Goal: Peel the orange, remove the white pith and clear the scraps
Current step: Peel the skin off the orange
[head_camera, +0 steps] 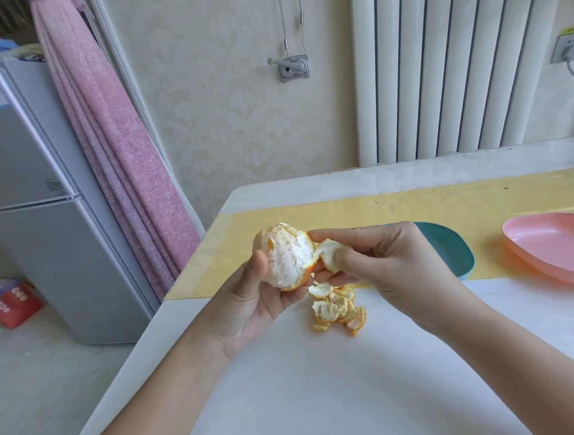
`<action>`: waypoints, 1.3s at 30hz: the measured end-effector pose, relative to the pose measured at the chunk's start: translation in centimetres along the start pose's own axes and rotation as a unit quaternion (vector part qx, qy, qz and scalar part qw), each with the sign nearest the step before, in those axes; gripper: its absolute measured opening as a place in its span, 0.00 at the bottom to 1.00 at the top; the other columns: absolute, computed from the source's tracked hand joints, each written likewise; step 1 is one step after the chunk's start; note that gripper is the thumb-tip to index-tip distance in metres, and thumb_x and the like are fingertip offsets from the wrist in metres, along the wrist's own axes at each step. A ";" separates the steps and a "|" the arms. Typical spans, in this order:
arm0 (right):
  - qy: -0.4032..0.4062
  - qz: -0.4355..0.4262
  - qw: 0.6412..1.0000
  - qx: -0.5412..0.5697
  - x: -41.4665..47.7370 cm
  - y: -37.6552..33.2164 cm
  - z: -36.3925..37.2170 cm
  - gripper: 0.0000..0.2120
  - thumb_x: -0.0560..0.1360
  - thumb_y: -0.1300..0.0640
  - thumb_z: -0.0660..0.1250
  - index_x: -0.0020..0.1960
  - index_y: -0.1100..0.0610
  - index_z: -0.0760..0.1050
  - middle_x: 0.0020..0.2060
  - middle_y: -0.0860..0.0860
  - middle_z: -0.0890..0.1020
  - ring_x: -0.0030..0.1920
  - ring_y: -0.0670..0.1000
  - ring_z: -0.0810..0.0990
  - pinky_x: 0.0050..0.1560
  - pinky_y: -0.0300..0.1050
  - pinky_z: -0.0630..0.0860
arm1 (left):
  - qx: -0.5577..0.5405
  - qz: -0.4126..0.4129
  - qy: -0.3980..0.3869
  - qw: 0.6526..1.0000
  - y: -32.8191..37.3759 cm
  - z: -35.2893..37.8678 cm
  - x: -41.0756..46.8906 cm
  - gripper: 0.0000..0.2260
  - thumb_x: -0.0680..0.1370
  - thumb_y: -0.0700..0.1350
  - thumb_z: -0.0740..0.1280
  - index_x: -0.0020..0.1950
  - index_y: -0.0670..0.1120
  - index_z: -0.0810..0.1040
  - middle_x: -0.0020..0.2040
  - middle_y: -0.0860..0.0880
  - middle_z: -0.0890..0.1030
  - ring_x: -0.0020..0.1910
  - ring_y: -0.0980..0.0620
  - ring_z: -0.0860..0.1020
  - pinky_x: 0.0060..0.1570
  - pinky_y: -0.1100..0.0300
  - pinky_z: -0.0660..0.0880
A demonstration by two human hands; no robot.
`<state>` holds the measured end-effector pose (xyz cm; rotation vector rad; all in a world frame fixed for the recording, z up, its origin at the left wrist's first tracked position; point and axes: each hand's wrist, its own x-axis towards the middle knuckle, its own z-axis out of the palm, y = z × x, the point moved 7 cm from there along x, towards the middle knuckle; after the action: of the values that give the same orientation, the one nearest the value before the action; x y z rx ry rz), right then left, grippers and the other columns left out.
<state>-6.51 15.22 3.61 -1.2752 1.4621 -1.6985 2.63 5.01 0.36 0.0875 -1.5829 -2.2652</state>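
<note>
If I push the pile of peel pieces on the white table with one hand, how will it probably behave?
The peel pieces are small, curled and loose, so they are probably light and may scatter rather than move together. The table looks smooth, so they should slide easily. Their curl suggests they are fairly stiff, not floppy.

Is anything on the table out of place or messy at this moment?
Only the peel scraps: they lie in a loose heap directly on the white table, not in the teal dish or the pink dish nearby. Nothing looks spilled or damaged.
</note>
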 end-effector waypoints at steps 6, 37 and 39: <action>0.029 0.022 0.997 0.063 0.1 0.1 0.0 0.16 0.74 0.71 0.62 0.44 0.56 0.84 0.35 0.57 0.85 0.36 0.49 0.84 0.40 0.37 0.80 | -0.122 -0.040 0.038 0.991 -1.7 -0.4 0.3 0.39 0.44 0.57 0.84 0.52 0.42 0.84 0.45 0.41 0.82 0.34 0.51 0.81 0.31 0.62 0.79; 0.020 0.093 0.989 -0.112 1.0 4.3 -0.2 0.14 0.76 0.45 0.65 0.58 0.48 0.78 0.49 0.46 0.83 0.50 0.46 0.82 0.55 0.44 0.78 | -0.004 -0.098 0.063 0.993 -1.4 -3.2 0.1 0.27 0.52 0.46 0.86 0.47 0.40 0.85 0.49 0.42 0.83 0.46 0.48 0.82 0.43 0.59 0.80; -0.008 0.074 0.992 -0.099 1.1 4.1 0.0 0.27 0.67 0.36 0.65 0.63 0.46 0.76 0.52 0.45 0.83 0.52 0.44 0.82 0.58 0.46 0.77 | 0.004 -0.094 0.039 0.995 -1.4 -2.7 0.1 0.25 0.54 0.47 0.85 0.48 0.42 0.86 0.49 0.44 0.84 0.47 0.50 0.83 0.46 0.60 0.79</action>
<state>-7.65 13.28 0.05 -1.2430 1.7049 -1.4743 2.86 3.00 -1.84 0.3383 -1.6038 -2.3636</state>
